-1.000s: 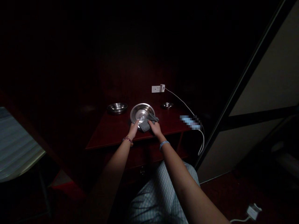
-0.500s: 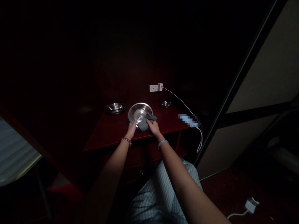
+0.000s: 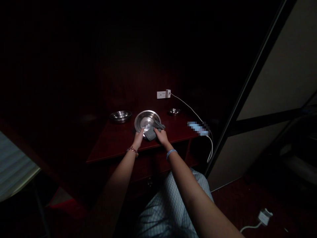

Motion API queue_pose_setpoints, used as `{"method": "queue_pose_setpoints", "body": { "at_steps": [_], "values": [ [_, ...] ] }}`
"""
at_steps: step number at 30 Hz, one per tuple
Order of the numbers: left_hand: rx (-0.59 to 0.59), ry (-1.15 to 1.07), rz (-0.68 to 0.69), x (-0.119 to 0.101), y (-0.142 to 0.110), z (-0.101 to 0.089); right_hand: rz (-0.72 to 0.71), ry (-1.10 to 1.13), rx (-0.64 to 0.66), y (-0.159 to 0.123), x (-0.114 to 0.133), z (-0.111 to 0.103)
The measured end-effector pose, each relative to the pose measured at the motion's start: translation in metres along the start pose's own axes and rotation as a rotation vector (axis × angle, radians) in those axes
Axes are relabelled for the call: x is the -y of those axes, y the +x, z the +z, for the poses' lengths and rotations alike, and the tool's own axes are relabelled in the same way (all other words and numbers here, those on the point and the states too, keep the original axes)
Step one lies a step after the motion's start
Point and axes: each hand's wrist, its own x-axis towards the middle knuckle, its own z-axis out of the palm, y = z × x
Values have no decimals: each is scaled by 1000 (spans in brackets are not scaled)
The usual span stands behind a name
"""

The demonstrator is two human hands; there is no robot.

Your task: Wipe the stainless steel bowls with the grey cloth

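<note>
A wide steel bowl [image 3: 146,116] is tilted toward me over the front part of the dark red desk [image 3: 109,148]. My left hand [image 3: 138,138] grips the bowl's near left rim, thumb on the inside. A grey cloth [image 3: 150,133] is draped over the near right rim and partly into the bowl. My right hand [image 3: 161,136] is closed on the cloth at that rim, its fingers partly hidden beneath.
Stacked steel bowls [image 3: 121,115] stand at the back left, and a small steel bowl [image 3: 174,111] at the back right. A wall socket [image 3: 162,94] holds a charger, its white cable running to a blurred blue object [image 3: 198,128]. Another white plug [image 3: 264,217] lies on the floor.
The whole view has shifted slightly. Both hands keep their hold on the bowl and cloth, with almost no movement relative to the desk.
</note>
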Motion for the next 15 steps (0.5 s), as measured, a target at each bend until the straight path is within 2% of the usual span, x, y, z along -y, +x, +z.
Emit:
{"method": "queue_pose_setpoints", "body": {
  "at_steps": [15],
  "values": [
    [-8,-20,-17,-1,0,1,-13,-2,0,-1,1,-1]
  ]
}}
